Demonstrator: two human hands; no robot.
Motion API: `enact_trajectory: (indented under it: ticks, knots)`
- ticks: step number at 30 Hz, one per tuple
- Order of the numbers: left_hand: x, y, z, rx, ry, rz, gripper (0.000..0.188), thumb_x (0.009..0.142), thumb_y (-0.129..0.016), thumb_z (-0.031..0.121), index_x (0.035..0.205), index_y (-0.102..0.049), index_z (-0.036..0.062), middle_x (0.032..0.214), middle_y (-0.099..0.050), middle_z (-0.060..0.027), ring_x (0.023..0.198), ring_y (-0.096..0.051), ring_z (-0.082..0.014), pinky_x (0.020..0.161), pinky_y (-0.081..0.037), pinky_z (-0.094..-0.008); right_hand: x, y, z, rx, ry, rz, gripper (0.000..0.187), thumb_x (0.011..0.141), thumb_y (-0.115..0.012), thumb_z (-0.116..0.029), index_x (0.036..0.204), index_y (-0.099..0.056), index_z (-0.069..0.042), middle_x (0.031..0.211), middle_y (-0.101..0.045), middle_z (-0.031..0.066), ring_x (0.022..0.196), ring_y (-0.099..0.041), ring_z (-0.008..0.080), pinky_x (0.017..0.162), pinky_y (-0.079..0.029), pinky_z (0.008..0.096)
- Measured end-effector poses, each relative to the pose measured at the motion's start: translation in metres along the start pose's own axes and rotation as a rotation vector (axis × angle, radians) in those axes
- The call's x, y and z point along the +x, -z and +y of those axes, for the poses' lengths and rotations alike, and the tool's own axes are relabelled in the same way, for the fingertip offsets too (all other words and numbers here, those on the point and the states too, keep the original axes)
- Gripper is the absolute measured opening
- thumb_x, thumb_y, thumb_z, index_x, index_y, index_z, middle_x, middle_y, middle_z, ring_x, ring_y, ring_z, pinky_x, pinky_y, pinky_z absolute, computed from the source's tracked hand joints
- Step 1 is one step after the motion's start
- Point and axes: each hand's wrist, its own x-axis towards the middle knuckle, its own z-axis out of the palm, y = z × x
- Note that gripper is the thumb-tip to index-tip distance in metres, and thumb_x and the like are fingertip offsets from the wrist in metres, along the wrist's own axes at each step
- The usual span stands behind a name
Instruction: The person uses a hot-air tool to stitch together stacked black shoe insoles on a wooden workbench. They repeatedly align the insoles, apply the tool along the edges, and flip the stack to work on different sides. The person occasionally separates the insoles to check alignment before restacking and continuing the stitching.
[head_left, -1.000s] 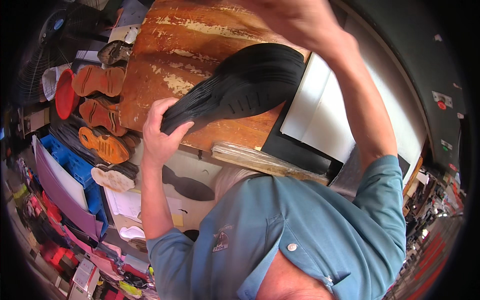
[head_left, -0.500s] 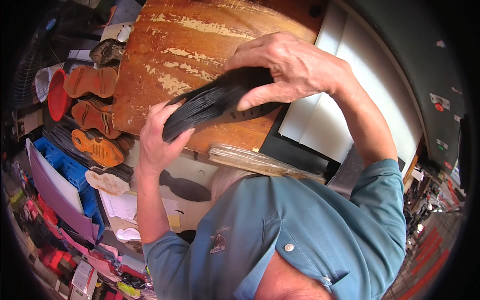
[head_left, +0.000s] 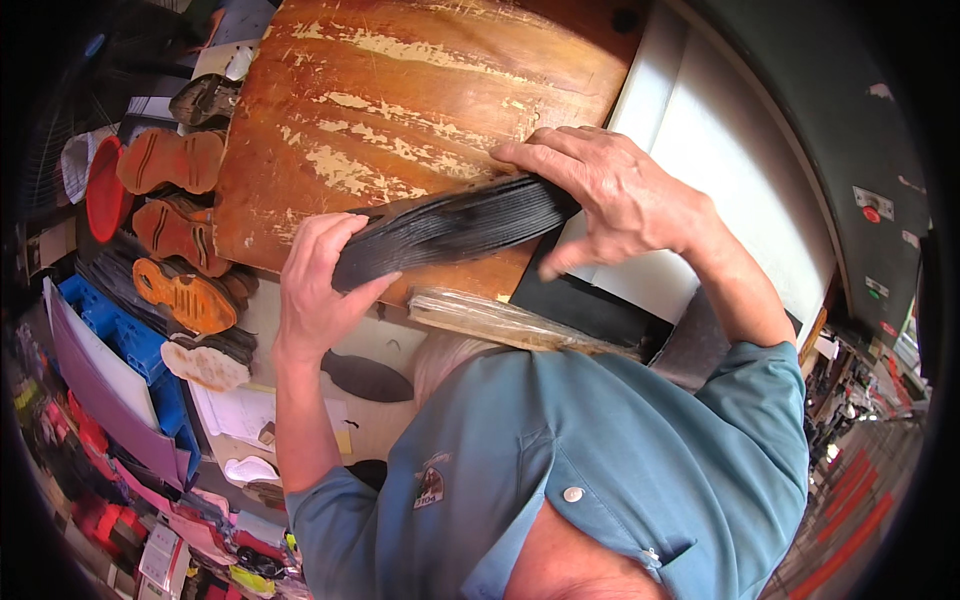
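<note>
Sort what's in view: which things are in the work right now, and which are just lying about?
In hand:
black ribbed shoe sole
left hand
right hand
worn wooden board

Lying about:
orange shoe soles
blue crate
papers

— What can't you make out?
— The right hand [head_left: 610, 195] covers one end of the black sole [head_left: 450, 225]; its underside is hidden.
— Anything else?
— The tabletop [head_left: 400, 90] runs off the top edge.

Shoe repair workshop, loose orange soles [head_left: 170, 225], worn workbench [head_left: 400, 120]
</note>
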Motion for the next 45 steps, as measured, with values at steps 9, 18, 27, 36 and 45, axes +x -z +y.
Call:
enact_trajectory:
  ticks: [9,18,27,36,45]
  knots:
    - [0.023,0.034,0.009,0.233,0.047,-0.070,0.082,0.071,-0.099,0.025,0.140,-0.057,0.0092,0.137,-0.065,-0.0143,0.127,-0.062,-0.0392,0.110,-0.047,-0.0511,0.009,-0.023,-0.012,-0.086,-0.109,0.102,0.095,0.068,-0.096,-0.033,0.149,-0.054,-0.006,0.108,-0.066,0.0143,0.099,-0.069,0.0379,0.084,-0.058,0.0474]
    - [0.019,0.020,-0.001,0.328,-0.087,0.016,0.094,0.067,-0.102,0.037,0.146,-0.056,0.0121,0.151,-0.057,-0.0151,0.146,-0.049,-0.0444,0.121,-0.037,-0.0610,-0.018,-0.042,0.020,0.015,0.043,0.367,0.115,0.071,-0.100,-0.037,0.163,-0.040,-0.004,0.129,-0.066,0.0203,0.115,-0.067,0.0406,0.097,-0.056,0.0491]
    - [0.032,0.016,-0.013,0.176,-0.120,0.006,0.077,0.067,-0.102,0.032,0.132,-0.066,0.0073,0.124,-0.073,-0.0148,0.114,-0.070,-0.0388,0.097,-0.058,-0.0466,-0.002,-0.049,0.010,0.080,0.100,0.298,0.106,0.070,-0.096,-0.029,0.160,-0.045,-0.007,0.122,-0.067,0.0170,0.104,-0.069,0.0387,0.089,-0.058,0.0483]
    - [0.064,0.039,-0.001,0.023,0.015,-0.095,0.063,0.068,-0.101,0.022,0.122,-0.073,0.0048,0.100,-0.075,-0.0125,0.091,-0.075,-0.0307,0.083,-0.061,-0.0399,0.005,-0.041,-0.012,0.306,-0.262,0.105,0.073,0.078,-0.094,-0.020,0.141,-0.063,-0.001,0.112,-0.075,0.0192,0.104,-0.075,0.0375,0.091,-0.061,0.0441]
    - [0.105,0.037,0.051,-0.069,0.063,0.456,0.071,0.092,-0.088,0.014,0.153,-0.055,0.0021,0.152,-0.060,-0.0153,0.137,-0.060,-0.0302,0.116,-0.049,-0.0431,-0.046,-0.045,-0.095,1.040,-0.571,0.560,0.065,0.088,-0.094,-0.023,0.138,-0.064,0.006,0.124,-0.074,0.0118,0.113,-0.068,0.0167,0.103,-0.057,0.0363]
